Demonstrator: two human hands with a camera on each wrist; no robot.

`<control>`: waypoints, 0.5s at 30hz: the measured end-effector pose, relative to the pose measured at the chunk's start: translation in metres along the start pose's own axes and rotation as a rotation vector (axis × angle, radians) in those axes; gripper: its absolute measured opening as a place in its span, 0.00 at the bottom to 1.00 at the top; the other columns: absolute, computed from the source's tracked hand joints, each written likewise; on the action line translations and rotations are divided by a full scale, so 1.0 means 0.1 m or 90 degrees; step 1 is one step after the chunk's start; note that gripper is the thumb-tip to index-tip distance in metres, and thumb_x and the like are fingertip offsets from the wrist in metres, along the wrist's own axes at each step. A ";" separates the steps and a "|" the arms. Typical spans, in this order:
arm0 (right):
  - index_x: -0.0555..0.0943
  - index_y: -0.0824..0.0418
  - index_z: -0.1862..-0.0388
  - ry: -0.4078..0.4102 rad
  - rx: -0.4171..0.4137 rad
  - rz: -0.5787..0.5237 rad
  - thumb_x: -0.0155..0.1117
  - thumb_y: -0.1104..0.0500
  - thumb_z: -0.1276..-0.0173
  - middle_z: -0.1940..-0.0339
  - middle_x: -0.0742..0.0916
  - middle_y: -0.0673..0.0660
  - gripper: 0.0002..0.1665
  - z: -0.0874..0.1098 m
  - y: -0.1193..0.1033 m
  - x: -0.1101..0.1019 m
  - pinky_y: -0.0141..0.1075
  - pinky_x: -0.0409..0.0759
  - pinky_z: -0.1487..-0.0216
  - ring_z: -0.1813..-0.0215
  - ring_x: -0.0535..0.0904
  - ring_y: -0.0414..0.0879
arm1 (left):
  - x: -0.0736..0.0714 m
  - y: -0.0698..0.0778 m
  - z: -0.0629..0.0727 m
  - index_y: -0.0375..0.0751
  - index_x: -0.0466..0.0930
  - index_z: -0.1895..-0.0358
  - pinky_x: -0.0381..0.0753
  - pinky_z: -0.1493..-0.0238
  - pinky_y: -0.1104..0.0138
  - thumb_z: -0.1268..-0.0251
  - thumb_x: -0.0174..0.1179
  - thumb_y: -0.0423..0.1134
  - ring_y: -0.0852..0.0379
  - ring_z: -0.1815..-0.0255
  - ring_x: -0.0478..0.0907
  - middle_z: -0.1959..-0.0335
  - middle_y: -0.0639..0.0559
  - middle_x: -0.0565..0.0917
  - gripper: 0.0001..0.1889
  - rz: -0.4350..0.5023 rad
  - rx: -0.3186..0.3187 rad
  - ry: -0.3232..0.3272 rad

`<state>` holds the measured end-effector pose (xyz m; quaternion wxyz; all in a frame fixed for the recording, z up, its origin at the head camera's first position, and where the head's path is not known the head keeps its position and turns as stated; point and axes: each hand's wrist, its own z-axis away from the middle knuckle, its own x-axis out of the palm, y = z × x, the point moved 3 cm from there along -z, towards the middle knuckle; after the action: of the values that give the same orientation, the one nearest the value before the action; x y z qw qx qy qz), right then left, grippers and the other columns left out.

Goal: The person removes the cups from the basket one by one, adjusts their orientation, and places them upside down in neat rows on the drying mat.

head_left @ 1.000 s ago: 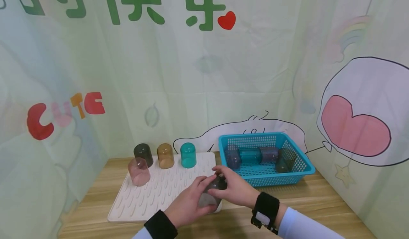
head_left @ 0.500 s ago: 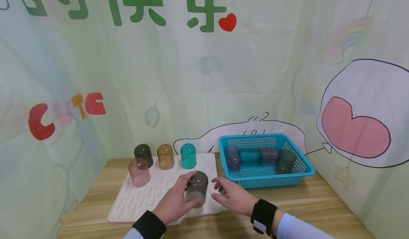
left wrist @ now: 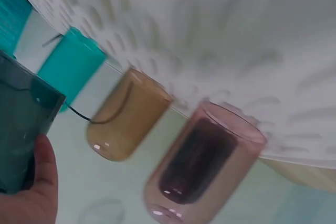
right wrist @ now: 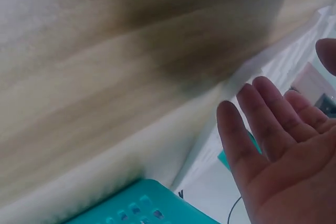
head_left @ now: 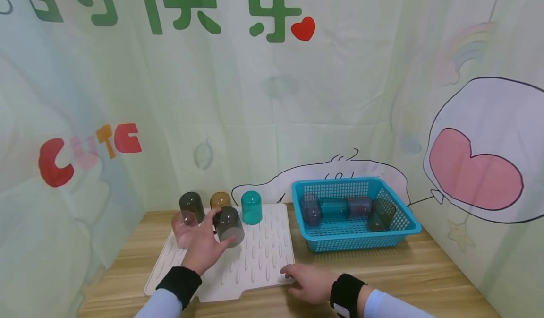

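Note:
My left hand (head_left: 203,249) grips a grey see-through cup (head_left: 230,224), mouth down, above the white ribbed drying mat (head_left: 265,261). In the left wrist view only the thumb and palm edge show beside this cup (left wrist: 21,124). Upside down on the mat stand a pink cup (left wrist: 210,166), a dark cup (head_left: 191,204), an amber cup (left wrist: 126,119) and a teal cup (head_left: 251,209). The pink one is partly behind my left hand. My right hand (head_left: 312,282) holds nothing beside the mat's front right corner; its fingers (right wrist: 265,121) are loosely extended.
A blue perforated basket (head_left: 361,244) stands on the wooden table (head_left: 382,270) right of the mat. Inside lie several tinted cups, among them a teal one (head_left: 333,208) and a dark one (head_left: 380,215). A printed curtain (head_left: 340,96) hangs behind and at both sides.
Both hands were on the grey cup; the right let go and drew down toward the mat's front corner. My left hand carried the cup left and farther back over the mat.

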<state>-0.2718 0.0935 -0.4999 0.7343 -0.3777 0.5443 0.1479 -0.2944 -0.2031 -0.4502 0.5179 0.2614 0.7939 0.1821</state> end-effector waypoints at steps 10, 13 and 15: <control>0.74 0.56 0.32 -0.024 -0.024 0.005 0.64 0.53 0.29 0.43 0.85 0.49 0.27 0.05 -0.03 0.01 0.36 0.80 0.38 0.40 0.80 0.37 | -0.04 -0.37 -0.21 0.38 0.53 0.25 0.62 0.30 0.35 0.43 0.76 0.44 0.30 0.34 0.71 0.35 0.26 0.76 0.48 -0.069 -0.090 0.009; 0.74 0.56 0.32 -0.030 -0.021 0.004 0.64 0.53 0.28 0.43 0.85 0.49 0.27 0.06 -0.05 0.00 0.36 0.79 0.37 0.40 0.80 0.37 | 0.00 -0.46 -0.24 0.36 0.51 0.25 0.73 0.38 0.39 0.41 0.75 0.43 0.33 0.41 0.79 0.35 0.24 0.73 0.49 -0.096 -0.090 0.003; 0.74 0.56 0.32 -0.028 -0.019 0.006 0.65 0.53 0.29 0.42 0.85 0.49 0.27 0.07 -0.06 0.00 0.36 0.79 0.36 0.40 0.80 0.38 | 0.03 -0.49 -0.26 0.35 0.51 0.25 0.77 0.42 0.42 0.41 0.75 0.43 0.35 0.46 0.81 0.35 0.24 0.72 0.49 -0.111 -0.089 -0.003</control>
<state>-0.2635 0.0944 -0.4970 0.7398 -0.3826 0.5273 0.1682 -0.3301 -0.2410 -0.4692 0.5505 0.1546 0.7978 0.1909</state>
